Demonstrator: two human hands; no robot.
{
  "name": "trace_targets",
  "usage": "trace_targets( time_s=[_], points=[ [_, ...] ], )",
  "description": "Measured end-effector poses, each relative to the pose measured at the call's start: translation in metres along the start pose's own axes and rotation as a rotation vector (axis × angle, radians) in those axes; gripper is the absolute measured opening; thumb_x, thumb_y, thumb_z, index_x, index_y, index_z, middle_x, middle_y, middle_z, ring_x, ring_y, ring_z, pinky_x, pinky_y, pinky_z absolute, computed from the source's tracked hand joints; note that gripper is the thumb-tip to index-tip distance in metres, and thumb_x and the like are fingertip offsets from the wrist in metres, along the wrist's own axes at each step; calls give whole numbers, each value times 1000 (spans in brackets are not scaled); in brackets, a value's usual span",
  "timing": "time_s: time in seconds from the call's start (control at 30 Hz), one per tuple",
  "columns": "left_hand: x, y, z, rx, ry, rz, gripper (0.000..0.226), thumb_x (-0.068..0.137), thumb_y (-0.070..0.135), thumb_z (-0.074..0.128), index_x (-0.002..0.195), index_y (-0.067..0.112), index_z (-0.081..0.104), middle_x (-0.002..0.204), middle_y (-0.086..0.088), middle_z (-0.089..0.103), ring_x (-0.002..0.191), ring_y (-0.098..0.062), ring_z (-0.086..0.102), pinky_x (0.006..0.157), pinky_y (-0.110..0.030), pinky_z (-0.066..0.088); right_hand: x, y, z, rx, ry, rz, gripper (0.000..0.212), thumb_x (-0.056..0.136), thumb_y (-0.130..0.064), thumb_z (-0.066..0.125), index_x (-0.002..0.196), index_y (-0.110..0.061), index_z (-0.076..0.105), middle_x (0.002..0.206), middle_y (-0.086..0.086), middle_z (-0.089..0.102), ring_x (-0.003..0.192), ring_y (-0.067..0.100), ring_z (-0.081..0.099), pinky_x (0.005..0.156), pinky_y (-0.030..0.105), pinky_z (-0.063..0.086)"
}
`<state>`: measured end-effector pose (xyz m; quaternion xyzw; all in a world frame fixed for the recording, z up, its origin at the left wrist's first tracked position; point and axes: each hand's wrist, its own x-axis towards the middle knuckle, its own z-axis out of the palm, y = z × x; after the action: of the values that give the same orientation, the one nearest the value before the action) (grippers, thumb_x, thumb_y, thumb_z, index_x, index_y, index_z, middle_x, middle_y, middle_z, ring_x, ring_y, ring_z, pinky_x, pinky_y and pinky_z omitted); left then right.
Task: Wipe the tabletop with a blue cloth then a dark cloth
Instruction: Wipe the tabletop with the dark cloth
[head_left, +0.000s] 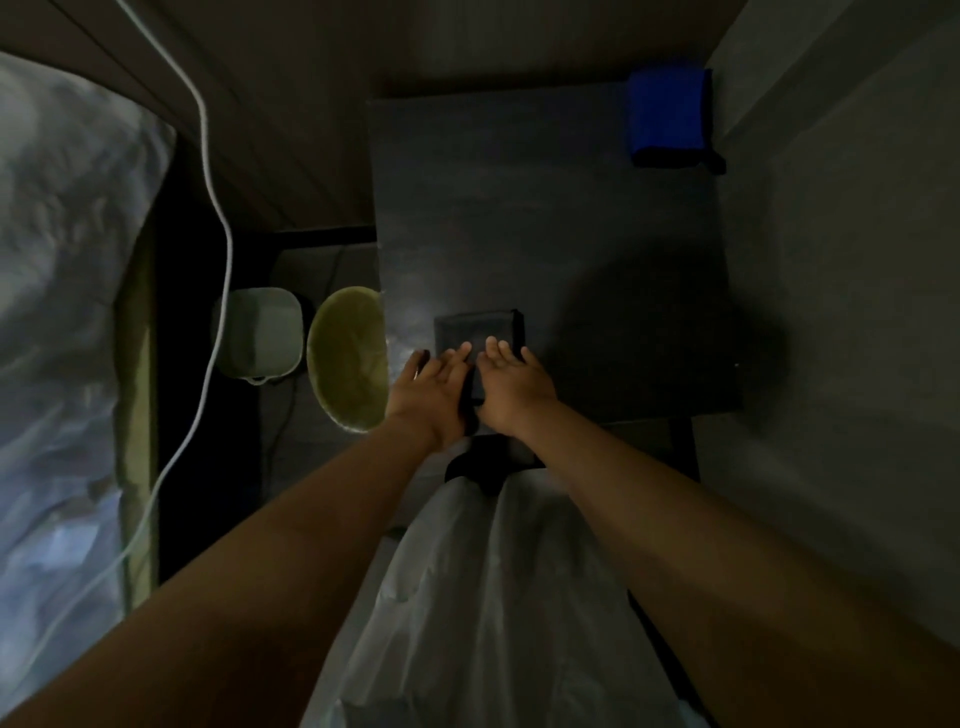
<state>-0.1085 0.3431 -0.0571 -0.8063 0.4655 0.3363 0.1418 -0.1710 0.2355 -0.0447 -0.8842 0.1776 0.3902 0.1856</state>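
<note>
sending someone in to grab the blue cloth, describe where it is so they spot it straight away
Start at the dark tabletop set against the right wall and follow it to the far right corner, away from the person's hands. The blue cloth lies folded there. It is the only bright blue thing; the dark cloth under both hands nearly matches the table.

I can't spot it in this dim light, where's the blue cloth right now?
In the head view the blue cloth lies folded on the tabletop's far right corner, by the wall, away from both hands.
</note>
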Motion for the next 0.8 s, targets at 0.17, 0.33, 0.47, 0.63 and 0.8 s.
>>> trace_targets(
  time_s=[0.17,0.33,0.47,0.63,0.8],
  points=[
    [-9,-18,11,-8,21,-31,88,91,60,42,153,18,-4,162,1,-9,148,-15,-1,120,-40,-5,3,-21,2,-4,-9,-13,75,98,-31,46,155,-10,4,163,7,-7,151,19,-4,123,38,-1],
    [-15,-32,20,-40,41,-52,89,91,59,43,154,19,-5,161,2,-10,148,-13,-2,120,-39,-6,6,-39,2,0,-11,-17,74,97,-30,47,155,-10,5,163,8,-7,151,20,-4,123,39,-1],
    [-22,-43,26,-49,42,-66,87,92,59,42,154,18,-4,161,3,-12,148,-14,-4,120,-40,-5,9,-52,4,5,-6,-30,75,96,-29,48,155,-10,5,163,8,-6,151,20,-4,123,38,-1],
    [-31,-54,28,-44,31,-97,83,93,57,39,154,17,-1,161,3,-12,148,-14,-7,120,-39,-6,13,-70,5,9,-7,-44,73,97,-30,45,155,-11,6,163,7,-6,151,19,-3,123,38,0],
    [-35,-59,30,-92,37,-86,82,92,53,42,154,17,1,162,1,-10,148,-15,-5,120,-39,-4,12,-78,7,-35,-15,-40,78,96,-36,48,155,-10,4,163,8,-8,151,20,-5,123,40,-1]
  ],
)
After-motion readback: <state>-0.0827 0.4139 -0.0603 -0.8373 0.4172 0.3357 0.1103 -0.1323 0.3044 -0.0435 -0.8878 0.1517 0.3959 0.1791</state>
